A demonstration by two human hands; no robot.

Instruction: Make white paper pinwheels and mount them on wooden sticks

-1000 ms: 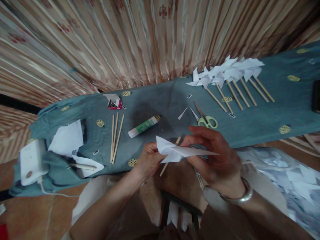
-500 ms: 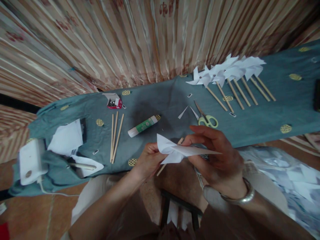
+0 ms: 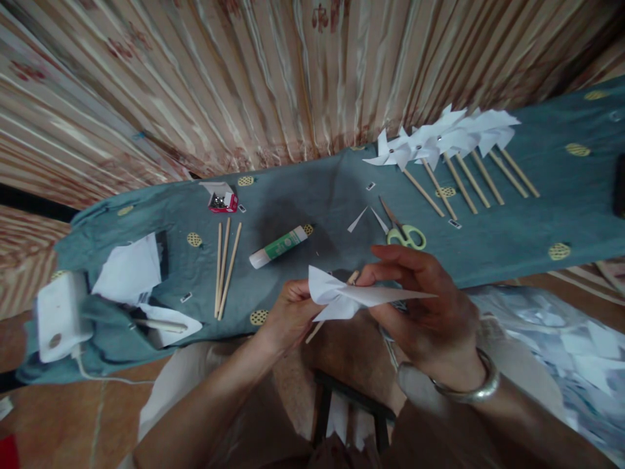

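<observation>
A white paper pinwheel (image 3: 336, 296) is held between my two hands, over the table's front edge. My left hand (image 3: 289, 319) pinches it from the left; the paper hides some of those fingertips. My right hand (image 3: 422, 312) grips it from the right, the index finger by the upper end of its wooden stick (image 3: 313, 331) and the thumb under the long paper blade. Beyond my right hand lie scissors (image 3: 410, 236) with light green handles and thin paper slivers (image 3: 357, 220). A green and white glue stick (image 3: 279, 247) lies beyond my left hand.
Several finished pinwheels (image 3: 442, 140) lie in a row at the back right. Wooden sticks (image 3: 224, 277) and a small red box of metal pins (image 3: 223, 200) are on the left, near paper sheets (image 3: 129, 267) and a white power strip (image 3: 61, 319). A plastic bag (image 3: 547, 326) holds paper at right.
The pinwheel has shifted very slightly to the right in my hands. Both hands keep nearly the same grip, and the things on the table have not moved.
</observation>
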